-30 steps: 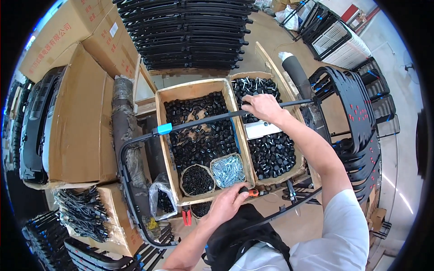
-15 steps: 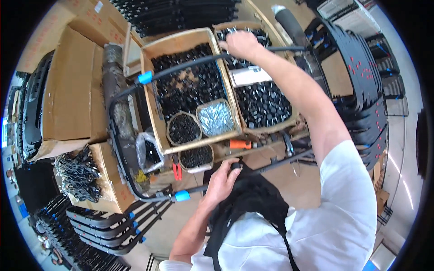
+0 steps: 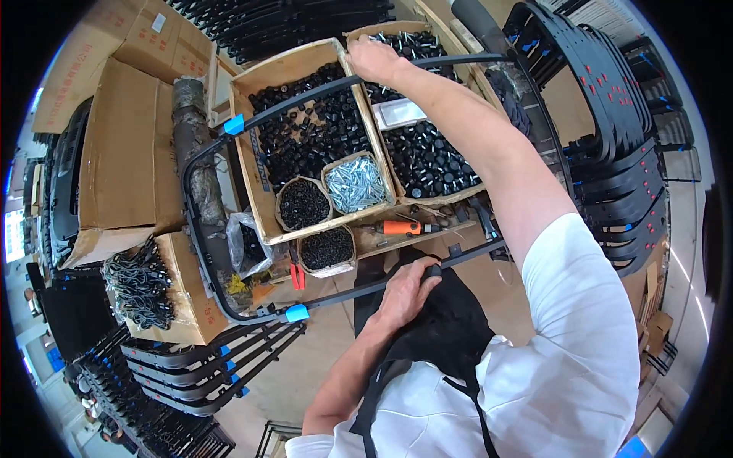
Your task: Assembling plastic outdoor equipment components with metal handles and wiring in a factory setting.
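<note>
A black tubular frame [image 3: 336, 297] with blue tape pieces lies across the work area, over the parts bins. My left hand [image 3: 405, 296] is at the frame's near bar, its fingers closed around a small black round knob [image 3: 434, 271]. My right arm stretches over the frame's far bar. At the far right bin [image 3: 479, 188], beside its divider, my right hand [image 3: 374, 61] is curled, fingertips hidden. That bin holds black knobs with metal studs [image 3: 427, 164] and a white box [image 3: 401, 114]. The left bin [image 3: 243, 164] holds loose black caps [image 3: 309, 141].
Tubs of silver screws [image 3: 355, 183] and small black parts [image 3: 303, 204] sit in the left bin. An orange-handled tool [image 3: 402, 227] and red-handled pliers [image 3: 297, 276] lie nearer. Cartons [image 3: 126, 153] stand left; stacked black frames [image 3: 611, 99] stand right.
My right hand has drawn left toward the bin divider. My left hand, still with the knob, has shifted right along the near bar; the whole view has shifted slightly.
</note>
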### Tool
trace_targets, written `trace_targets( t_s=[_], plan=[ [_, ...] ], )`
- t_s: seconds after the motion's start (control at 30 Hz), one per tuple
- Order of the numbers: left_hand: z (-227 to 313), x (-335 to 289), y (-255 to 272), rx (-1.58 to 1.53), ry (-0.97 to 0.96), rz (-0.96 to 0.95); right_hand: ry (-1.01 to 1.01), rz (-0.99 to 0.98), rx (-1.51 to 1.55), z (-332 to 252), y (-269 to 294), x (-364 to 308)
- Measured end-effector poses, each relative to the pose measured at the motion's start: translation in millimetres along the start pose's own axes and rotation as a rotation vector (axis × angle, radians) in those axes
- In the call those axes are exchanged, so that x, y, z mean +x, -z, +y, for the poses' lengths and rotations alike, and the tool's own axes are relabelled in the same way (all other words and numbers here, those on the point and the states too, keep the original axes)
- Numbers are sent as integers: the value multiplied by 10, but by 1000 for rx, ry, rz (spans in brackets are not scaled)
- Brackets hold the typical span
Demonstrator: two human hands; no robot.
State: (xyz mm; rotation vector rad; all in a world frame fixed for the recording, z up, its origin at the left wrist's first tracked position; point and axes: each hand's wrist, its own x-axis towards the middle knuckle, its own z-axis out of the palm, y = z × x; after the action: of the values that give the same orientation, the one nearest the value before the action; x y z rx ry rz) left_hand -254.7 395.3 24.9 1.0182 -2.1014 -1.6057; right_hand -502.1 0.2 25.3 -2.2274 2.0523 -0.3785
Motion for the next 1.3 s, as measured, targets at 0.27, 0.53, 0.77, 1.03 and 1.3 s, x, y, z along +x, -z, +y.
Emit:
trace_targets(
  t_s=[0.27, 0.53, 0.77, 1.03, 1.3],
  plan=[
    [34, 30, -1, -29, -167, -18, 170, -369, -196, -189, 554, 65],
    [-3, 23, 23, -77, -49, -9, -31, -402, -41, -251, 507, 131],
    [211, 59, 125, 243, -105, -50, -106, -503, -196, -358, 817, 118],
    [152, 103, 39, 49, 58, -47, -86, -507, -259, -316, 681, 180],
    [231, 134, 57, 37, 99, -70, 153, -632, -598, -448, 824, 128]
  ],
)
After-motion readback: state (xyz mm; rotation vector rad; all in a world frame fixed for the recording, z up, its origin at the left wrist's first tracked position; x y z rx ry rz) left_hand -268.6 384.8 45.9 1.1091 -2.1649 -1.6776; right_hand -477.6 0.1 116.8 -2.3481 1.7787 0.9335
